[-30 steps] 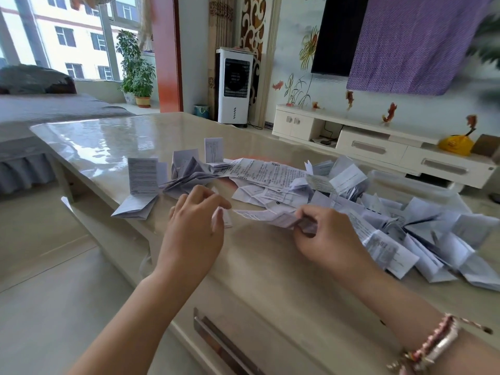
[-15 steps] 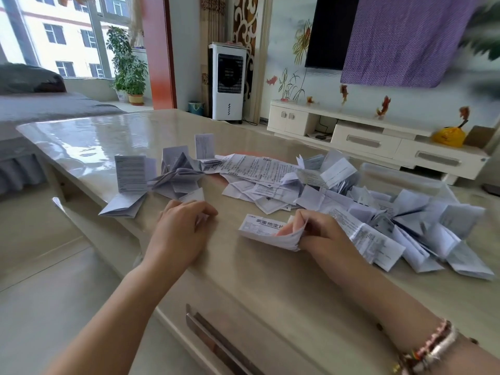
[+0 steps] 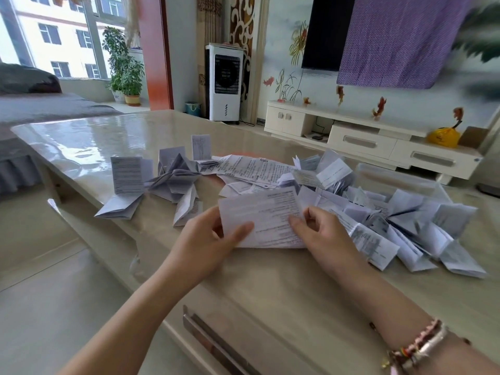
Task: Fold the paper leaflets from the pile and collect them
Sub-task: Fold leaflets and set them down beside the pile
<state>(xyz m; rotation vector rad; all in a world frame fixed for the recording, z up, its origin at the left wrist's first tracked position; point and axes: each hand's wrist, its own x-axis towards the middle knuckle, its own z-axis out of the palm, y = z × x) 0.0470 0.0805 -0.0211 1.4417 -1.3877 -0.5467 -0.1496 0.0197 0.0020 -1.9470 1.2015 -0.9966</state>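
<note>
A white printed leaflet point(image 3: 266, 217) is held up just above the table between both hands. My left hand point(image 3: 208, 239) pinches its left edge, thumb on the front. My right hand point(image 3: 322, 234) pinches its right side with curled fingers. Behind and to the right lies a big loose pile of leaflets point(image 3: 392, 220). Several folded leaflets point(image 3: 173, 182) stand and lie in a group at the left, one upright folded leaflet point(image 3: 127, 175) among them.
The glossy beige table point(image 3: 270, 288) has its near edge running diagonally, with a drawer handle point(image 3: 216, 345) below. A clear plastic box point(image 3: 392, 180) sits behind the pile. A TV cabinet, a fan unit and a potted plant stand farther back.
My right hand has lifted a leaflet out of the pile and brought it to the middle. My left hand has come off the table and taken its left edge; the sheet is now spread open.
</note>
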